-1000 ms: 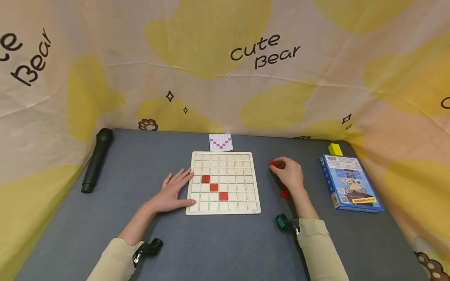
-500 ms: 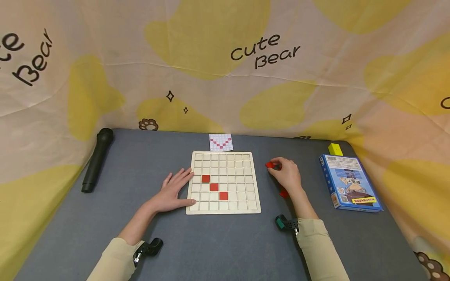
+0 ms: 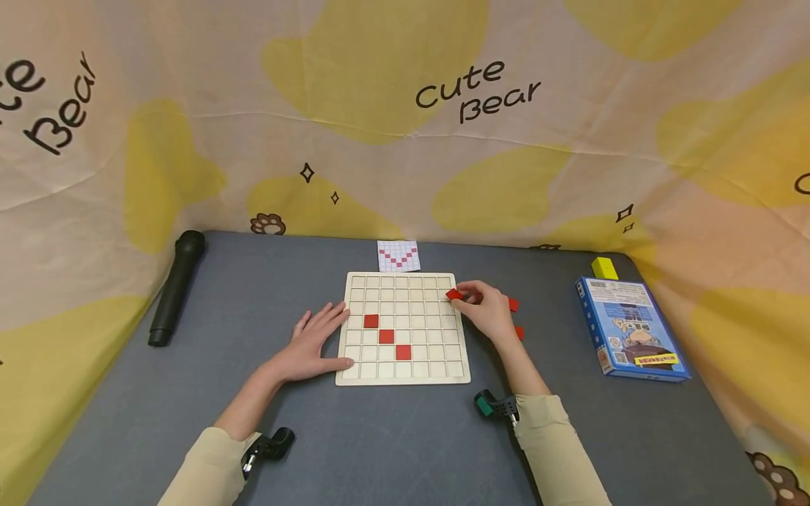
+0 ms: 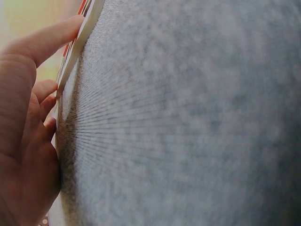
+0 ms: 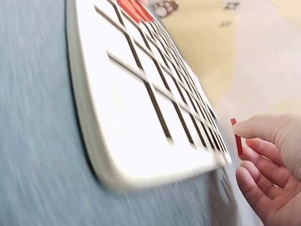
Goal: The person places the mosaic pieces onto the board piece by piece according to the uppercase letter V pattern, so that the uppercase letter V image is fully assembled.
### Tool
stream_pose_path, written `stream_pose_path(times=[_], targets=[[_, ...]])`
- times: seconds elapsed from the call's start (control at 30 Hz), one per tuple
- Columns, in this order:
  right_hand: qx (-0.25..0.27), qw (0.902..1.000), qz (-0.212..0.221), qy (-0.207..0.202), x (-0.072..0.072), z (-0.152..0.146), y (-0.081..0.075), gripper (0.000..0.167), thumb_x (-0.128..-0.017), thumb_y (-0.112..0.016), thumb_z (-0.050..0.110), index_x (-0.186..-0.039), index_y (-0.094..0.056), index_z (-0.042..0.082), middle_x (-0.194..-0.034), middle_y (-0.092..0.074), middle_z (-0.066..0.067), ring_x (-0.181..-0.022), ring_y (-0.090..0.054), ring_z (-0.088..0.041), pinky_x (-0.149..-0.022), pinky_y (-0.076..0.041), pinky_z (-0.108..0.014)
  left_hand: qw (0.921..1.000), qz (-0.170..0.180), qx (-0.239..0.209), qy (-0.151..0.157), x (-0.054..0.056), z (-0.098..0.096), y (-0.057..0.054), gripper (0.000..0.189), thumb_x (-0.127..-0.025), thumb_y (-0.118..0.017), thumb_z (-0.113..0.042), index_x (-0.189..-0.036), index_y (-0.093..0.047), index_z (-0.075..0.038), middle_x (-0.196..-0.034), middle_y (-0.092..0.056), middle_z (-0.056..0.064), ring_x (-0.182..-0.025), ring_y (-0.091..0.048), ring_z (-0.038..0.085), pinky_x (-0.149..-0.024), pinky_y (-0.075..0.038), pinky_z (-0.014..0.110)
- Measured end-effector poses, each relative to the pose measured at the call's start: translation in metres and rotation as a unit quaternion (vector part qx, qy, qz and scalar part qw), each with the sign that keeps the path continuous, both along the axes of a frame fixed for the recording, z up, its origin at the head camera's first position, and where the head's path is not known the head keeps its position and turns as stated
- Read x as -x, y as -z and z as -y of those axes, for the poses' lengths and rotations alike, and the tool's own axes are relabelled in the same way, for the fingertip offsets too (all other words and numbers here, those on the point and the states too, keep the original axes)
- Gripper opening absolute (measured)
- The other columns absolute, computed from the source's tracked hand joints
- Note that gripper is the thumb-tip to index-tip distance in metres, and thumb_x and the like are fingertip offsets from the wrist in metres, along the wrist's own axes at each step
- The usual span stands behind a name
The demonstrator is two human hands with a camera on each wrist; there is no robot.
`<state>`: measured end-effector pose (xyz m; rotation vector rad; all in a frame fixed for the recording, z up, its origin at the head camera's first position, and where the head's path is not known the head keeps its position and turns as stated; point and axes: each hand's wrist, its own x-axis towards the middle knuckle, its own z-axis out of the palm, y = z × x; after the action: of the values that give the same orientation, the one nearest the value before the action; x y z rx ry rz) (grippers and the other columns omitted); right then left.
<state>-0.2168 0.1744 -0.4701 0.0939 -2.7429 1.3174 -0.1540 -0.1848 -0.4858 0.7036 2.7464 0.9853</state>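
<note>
A pale wooden grid board (image 3: pixel 435 381) lies mid-table with three red square tiles (image 3: pixel 386 336) set in a diagonal line of its cells. My left hand (image 3: pixel 310 348) rests with spread, straight fingers along the board's left edge; the left wrist view shows its thumb (image 4: pixel 61 35) at the rim. My right hand (image 3: pixel 487 309) pinches another red tile (image 3: pixel 454 294) between thumb and fingers, over the board's right edge. In the right wrist view this tile (image 5: pixel 237 136) stands on edge in the pinch. More red tiles (image 3: pixel 514 304) lie on the table behind that hand, partly hidden.
A small card (image 3: pixel 399 256) with a V pattern of red squares lies beyond the board. A black microphone (image 3: pixel 177 288) rests far left. At the right are a blue box (image 3: pixel 633 330) and a yellow block (image 3: pixel 604 268). A printed cloth (image 3: pixel 367 105) hangs behind the table.
My right hand has moved left from the loose tiles to the board's right edge, carrying a red tile. The left hand has stayed at the board's left edge.
</note>
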Motion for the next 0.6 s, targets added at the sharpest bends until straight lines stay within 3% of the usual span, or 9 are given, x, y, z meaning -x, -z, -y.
stream_pose_path(times=[0.6], targets=[[0.029,0.9902,0.012,-0.136,-0.01,0.104,-0.001,0.025,-0.081,-0.079,0.014,-0.106,-0.072,0.011,-0.076,-0.062,0.002,-0.072,-0.056,-0.013,-0.065,-0.045,-0.027,0.9999,0.005,0.005,-0.009,0.001,0.0,0.002,0.099,-0.082,-0.073,-0.047,-0.155,-0.023,-0.004,-0.16,-0.02,0.015,-0.148,-0.01,0.033,-0.113,0.004,0.057]])
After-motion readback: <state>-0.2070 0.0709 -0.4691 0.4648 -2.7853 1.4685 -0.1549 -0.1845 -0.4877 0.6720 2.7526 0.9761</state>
